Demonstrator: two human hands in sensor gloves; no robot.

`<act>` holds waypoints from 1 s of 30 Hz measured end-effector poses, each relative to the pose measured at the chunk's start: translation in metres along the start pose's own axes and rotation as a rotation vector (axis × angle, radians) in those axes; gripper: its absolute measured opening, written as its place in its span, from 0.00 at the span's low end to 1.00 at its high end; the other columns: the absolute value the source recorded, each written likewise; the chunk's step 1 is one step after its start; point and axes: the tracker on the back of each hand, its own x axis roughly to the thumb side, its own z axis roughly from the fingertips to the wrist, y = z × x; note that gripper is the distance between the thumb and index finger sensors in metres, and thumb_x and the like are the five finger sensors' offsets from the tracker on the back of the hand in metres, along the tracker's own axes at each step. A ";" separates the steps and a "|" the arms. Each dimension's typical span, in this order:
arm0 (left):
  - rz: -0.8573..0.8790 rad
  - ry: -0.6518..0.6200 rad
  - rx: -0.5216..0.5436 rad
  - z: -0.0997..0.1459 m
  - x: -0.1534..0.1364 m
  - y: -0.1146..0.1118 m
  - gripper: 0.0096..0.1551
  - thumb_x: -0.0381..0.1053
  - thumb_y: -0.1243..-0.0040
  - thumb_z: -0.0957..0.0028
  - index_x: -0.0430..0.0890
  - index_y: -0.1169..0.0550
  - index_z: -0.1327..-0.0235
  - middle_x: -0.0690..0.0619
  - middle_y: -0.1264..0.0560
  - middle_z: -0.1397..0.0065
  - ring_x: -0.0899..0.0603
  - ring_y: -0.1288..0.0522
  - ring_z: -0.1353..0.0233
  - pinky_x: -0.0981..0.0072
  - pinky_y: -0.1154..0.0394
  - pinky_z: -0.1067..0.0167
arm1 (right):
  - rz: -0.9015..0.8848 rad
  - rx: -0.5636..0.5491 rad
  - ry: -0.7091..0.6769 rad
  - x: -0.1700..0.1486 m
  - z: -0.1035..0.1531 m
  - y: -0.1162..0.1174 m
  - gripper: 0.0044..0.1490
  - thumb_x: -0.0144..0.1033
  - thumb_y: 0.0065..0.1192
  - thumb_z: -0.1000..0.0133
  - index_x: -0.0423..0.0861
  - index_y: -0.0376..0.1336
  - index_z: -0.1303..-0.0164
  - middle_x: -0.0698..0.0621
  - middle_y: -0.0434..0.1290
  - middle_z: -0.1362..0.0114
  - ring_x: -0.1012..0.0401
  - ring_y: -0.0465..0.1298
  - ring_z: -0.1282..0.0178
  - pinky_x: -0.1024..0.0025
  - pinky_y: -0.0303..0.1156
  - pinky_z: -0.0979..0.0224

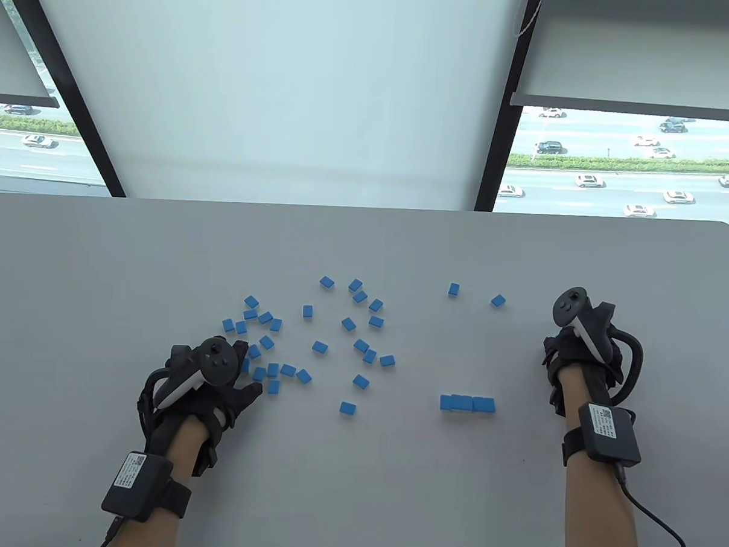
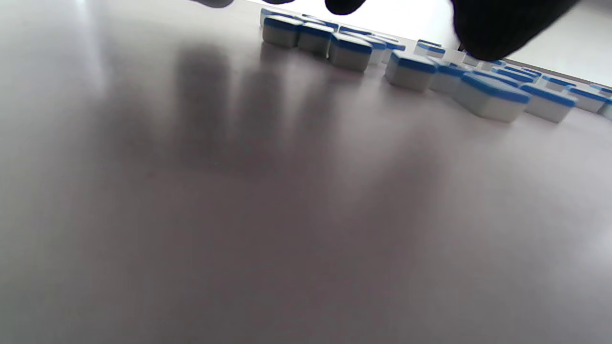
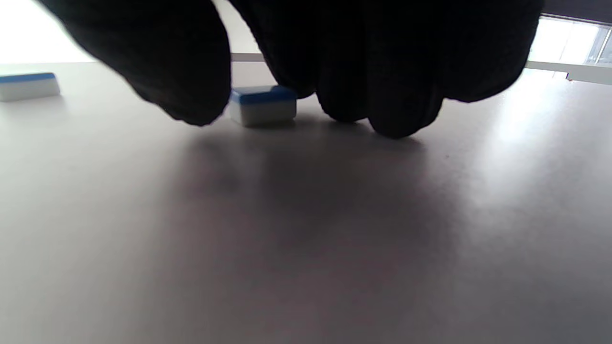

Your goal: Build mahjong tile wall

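Blue-backed mahjong tiles (image 1: 319,346) lie scattered face down across the middle of the table. A short row of tiles (image 1: 467,404) stands side by side at the front right. My left hand (image 1: 242,380) hovers with spread, straight fingers at the near left edge of the scatter; in the left wrist view its fingertips (image 2: 497,28) hang just above the nearest tiles (image 2: 411,71). My right hand (image 1: 557,348) is far right, curled low over one single tile (image 3: 262,106) lying on the table, thumb (image 3: 181,71) on one side and fingers (image 3: 382,86) on the other. Whether they pinch it is unclear.
Two stray tiles (image 1: 454,289) (image 1: 498,300) lie left of my right hand; one more tile (image 3: 28,86) shows at the left of the right wrist view. The table's far edge (image 1: 367,208) runs below a window blind. Cables trail from both wrists.
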 end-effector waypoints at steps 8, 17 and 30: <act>0.006 0.001 0.009 0.001 -0.001 0.002 0.52 0.74 0.50 0.54 0.57 0.50 0.19 0.48 0.55 0.14 0.28 0.53 0.18 0.21 0.59 0.34 | 0.043 0.024 -0.039 0.007 0.000 0.006 0.35 0.36 0.72 0.50 0.44 0.63 0.33 0.45 0.73 0.38 0.49 0.79 0.47 0.50 0.76 0.40; 0.024 0.006 0.012 0.003 -0.003 0.004 0.52 0.74 0.50 0.54 0.57 0.50 0.19 0.48 0.55 0.14 0.28 0.53 0.18 0.21 0.59 0.34 | -0.001 -0.081 -0.121 0.012 0.026 -0.015 0.36 0.38 0.73 0.52 0.46 0.62 0.33 0.50 0.75 0.43 0.53 0.81 0.53 0.53 0.78 0.45; 0.036 -0.028 0.024 0.006 0.002 0.006 0.52 0.74 0.50 0.54 0.57 0.50 0.19 0.48 0.56 0.14 0.28 0.54 0.18 0.21 0.59 0.34 | -0.121 -0.248 -0.362 0.019 0.128 -0.074 0.37 0.39 0.72 0.52 0.47 0.62 0.32 0.51 0.75 0.43 0.55 0.81 0.54 0.54 0.78 0.45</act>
